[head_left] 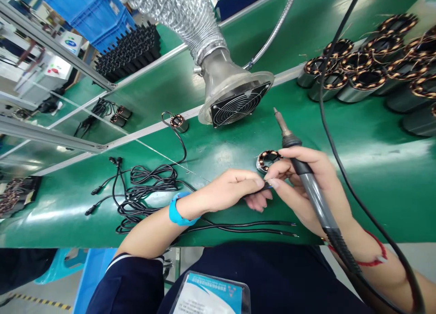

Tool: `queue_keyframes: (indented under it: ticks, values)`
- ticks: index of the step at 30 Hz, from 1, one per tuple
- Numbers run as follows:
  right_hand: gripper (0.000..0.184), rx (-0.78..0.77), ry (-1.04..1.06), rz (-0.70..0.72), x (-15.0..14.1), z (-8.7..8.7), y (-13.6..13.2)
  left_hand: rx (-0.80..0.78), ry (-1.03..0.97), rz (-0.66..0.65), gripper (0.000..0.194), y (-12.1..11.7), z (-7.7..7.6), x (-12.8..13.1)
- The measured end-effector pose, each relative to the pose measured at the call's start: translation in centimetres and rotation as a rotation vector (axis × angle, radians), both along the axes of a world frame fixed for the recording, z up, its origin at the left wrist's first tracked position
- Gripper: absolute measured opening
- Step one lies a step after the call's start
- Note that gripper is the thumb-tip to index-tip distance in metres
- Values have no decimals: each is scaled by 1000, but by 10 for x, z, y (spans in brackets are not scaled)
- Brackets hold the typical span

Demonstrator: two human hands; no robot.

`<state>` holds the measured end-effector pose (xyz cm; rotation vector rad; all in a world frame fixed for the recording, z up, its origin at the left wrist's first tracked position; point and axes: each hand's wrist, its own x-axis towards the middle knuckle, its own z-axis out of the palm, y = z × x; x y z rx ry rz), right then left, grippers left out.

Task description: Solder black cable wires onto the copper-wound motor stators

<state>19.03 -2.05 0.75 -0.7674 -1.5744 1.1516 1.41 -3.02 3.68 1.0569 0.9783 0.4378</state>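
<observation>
My left hand (240,187), with a blue band at its wrist, is closed on the end of a black cable (260,188), thumb on top. My right hand (308,187) carries a soldering iron (311,191), its grip lying across the palm and its metal tip pointing up and away. The right thumb and a fingertip pinch at the thin wire ends of the cable; the fingers partly hide these. Just beyond the fingertips stands a stator (265,160) with copper windings, partly covered by the right hand.
Coiled black cables (146,191) lie left. A fume extractor (238,103) with a foil duct hangs at the back. Several wound stators (361,78) stand back right. One wired stator (179,122) sits back left. The iron's cord (327,119) crosses the right side.
</observation>
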Motion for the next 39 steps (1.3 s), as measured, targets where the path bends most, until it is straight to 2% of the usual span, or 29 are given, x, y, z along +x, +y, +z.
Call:
queue_keyframes:
  ticks: [2, 3, 7, 10, 17, 20, 30, 34, 39]
  values:
    - [34, 38, -36, -5, 1, -3, 2, -103, -59, 84, 34, 2, -2, 2]
    - [35, 53, -70, -24, 2, -5, 2, -92, -53, 140, 28, 3, -3, 3]
    - [43, 154, -305, -196, 10, -16, 0, 111, 62, 357, 8, 13, -10, 4]
    - [47, 298, -404, -304, 19, -25, -6, 191, 161, 441, 10, 21, -19, 2]
    - [21, 476, -228, -376, 32, -38, -12, 258, 234, 426, 11, 26, -28, -1]
    - [16, 468, -214, -403, 34, -43, -13, 269, 238, 423, 12, 26, -29, 0]
    - [15, 403, -232, -362, 30, -43, -16, 283, 230, 418, 14, 27, -29, -1]
    - [14, 426, -275, -392, 30, -43, -16, 304, 212, 420, 13, 28, -31, -1]
    - [19, 452, -229, -348, 30, -43, -14, 305, 220, 412, 13, 28, -31, -1]
